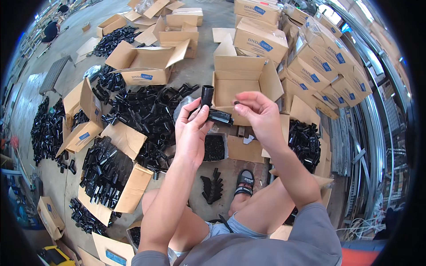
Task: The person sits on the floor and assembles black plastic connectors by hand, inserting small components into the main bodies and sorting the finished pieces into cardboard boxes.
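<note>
In my left hand is a black T-shaped pipe fitting, its fingers wrapped round the joint. One tube of the fitting points up and another reaches to the right. My right hand is raised just right of that tube's end, apart from it. Between its thumb and forefinger it pinches a small black piece, too small to name. Below my hands stands a small bin of tiny black parts. Several black fittings lie in a row on the floor between my legs.
A large heap of black fittings spreads on the left, beside an opened carton full of them. An open carton stands ahead. Stacked closed cartons rise at the right, near long metal profiles. Another person is far off left.
</note>
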Demonstrator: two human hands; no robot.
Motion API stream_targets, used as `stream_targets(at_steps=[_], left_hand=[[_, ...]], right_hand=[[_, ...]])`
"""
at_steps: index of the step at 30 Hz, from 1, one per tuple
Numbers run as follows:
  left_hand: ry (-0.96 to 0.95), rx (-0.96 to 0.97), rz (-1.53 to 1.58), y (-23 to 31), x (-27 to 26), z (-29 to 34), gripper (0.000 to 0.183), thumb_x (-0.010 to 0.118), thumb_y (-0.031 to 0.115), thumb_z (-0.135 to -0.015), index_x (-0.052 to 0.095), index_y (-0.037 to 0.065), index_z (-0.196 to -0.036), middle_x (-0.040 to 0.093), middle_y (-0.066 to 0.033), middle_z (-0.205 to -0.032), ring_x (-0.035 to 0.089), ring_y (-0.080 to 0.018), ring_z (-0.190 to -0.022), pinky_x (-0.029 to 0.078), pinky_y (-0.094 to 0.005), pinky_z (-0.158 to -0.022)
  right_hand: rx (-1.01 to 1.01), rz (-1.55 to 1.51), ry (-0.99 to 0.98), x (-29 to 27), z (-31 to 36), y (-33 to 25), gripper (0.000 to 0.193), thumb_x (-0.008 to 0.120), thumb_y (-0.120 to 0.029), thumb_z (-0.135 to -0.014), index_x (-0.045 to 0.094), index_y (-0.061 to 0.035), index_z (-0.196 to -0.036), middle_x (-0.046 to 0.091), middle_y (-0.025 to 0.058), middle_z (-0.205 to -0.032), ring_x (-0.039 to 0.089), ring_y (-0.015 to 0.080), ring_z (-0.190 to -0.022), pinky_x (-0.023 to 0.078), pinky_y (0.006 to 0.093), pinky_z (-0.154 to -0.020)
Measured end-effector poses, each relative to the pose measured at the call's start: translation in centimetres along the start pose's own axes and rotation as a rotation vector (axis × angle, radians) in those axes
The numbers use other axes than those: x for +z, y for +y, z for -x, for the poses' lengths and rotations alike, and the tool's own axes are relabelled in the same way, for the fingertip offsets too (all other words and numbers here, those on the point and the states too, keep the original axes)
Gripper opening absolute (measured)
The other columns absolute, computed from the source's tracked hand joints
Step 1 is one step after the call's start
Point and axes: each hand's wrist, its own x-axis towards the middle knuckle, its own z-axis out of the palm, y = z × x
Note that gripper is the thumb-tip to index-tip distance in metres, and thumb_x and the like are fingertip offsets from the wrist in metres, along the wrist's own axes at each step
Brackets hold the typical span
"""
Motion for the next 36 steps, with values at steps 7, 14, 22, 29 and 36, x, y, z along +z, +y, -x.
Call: stream_targets(at_steps=[7,14,22,29,36], left_hand=[[-0.114,0.212,-0.292,-3.4,1.1,1.7,0.033,0.067,0.005,-0.098,0.058,0.007,-0.129,0.066,-0.0074,-0.124,0.064,-0.0118,-0.106,0.053,-0.0282,-0.089],[-0.07,0.223,-0.276,-4.8,1.7,2.6,0.031,0.071,0.001,-0.095,0.06,0.0,-0.124,0.066,-0.0082,-0.119,0.061,-0.011,-0.11,0.049,-0.0272,-0.096],[-0.092,0.288,-0.4,-5.0,1.3,2.7,0.033,0.07,0.002,-0.095,0.06,0.005,-0.126,0.063,-0.0049,-0.12,0.06,-0.0085,-0.102,0.05,-0.0236,-0.086],[-0.103,0.322,-0.39,-5.2,1.1,2.5,0.033,0.071,0.001,-0.094,0.06,0.005,-0.126,0.062,-0.0052,-0.12,0.059,-0.0087,-0.105,0.049,-0.0228,-0.087],[-0.114,0.31,-0.368,-5.3,0.8,2.4,0.033,0.069,0.001,-0.095,0.06,0.004,-0.126,0.063,-0.007,-0.121,0.06,-0.0092,-0.105,0.05,-0.0236,-0.088]], right_hand=[[0.038,-0.151,0.069,0.1,2.9,2.5,0.014,0.072,0.002,-0.092,0.073,0.0069,-0.105,0.075,0.0111,-0.099,0.071,0.0119,-0.089,0.058,0.0243,-0.084],[0.063,-0.241,0.142,0.2,4.0,3.5,0.017,0.072,0.0,-0.093,0.072,0.0072,-0.108,0.075,0.012,-0.101,0.071,0.0121,-0.091,0.058,0.0237,-0.084],[0.055,-0.108,0.134,-0.1,4.3,3.9,0.019,0.072,-0.007,-0.096,0.072,0.007,-0.109,0.076,0.0079,-0.097,0.068,0.0076,-0.083,0.054,0.0212,-0.075],[-0.007,-0.088,0.186,0.4,4.2,5.0,0.018,0.072,-0.009,-0.095,0.072,0.0055,-0.105,0.076,0.0074,-0.094,0.067,0.0075,-0.081,0.053,0.0229,-0.074],[-0.082,0.02,0.207,0.3,4.4,5.3,0.018,0.076,-0.01,-0.092,0.073,0.0038,-0.103,0.076,0.0073,-0.093,0.066,0.0078,-0.082,0.053,0.0234,-0.077]])
